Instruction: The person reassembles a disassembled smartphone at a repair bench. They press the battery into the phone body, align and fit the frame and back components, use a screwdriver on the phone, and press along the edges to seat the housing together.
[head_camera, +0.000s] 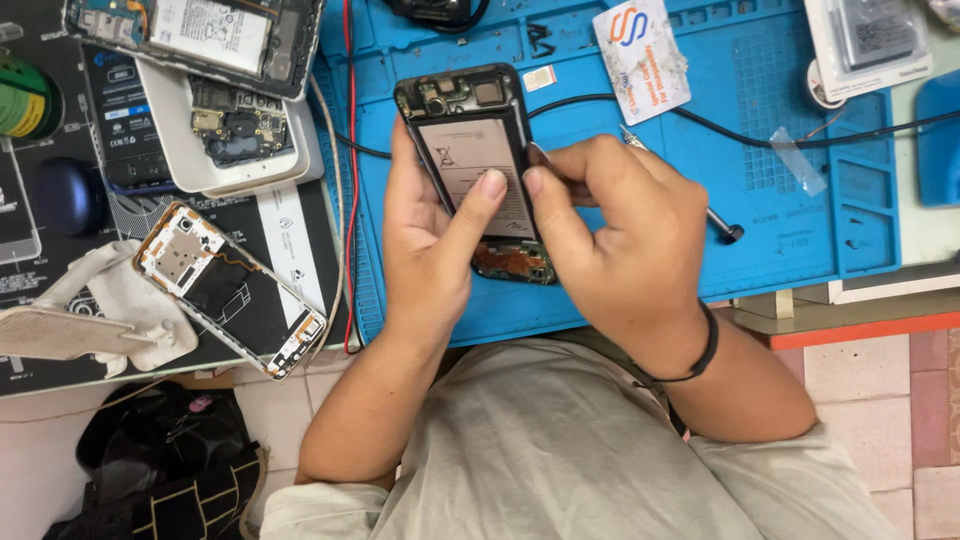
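Three opened phones are in sight, and you've got one of them; the opened phone (470, 150) with its back off and pale battery (468, 170) showing sits over the blue work mat (780, 210), raised in your grip near the mat's left half; your left hand (425, 235) cradles it from below and the left edge, fingers closed around the body, thumb (480, 195) pressed on the battery face; your right hand (620, 235) is curled shut at the phone's right edge, its fingertips touching the battery's side just beside your left thumb; one slim metal tool (725, 228) pokes out past your right hand, lying over the mat; whether you pinch it, I cannot tell; one black cable (800, 140) runs across the mat behind your knuckles; two more stripped phones lie left on the table, a white-framed one (235, 290) tilted diagonally; another (200, 35) at the top edge.
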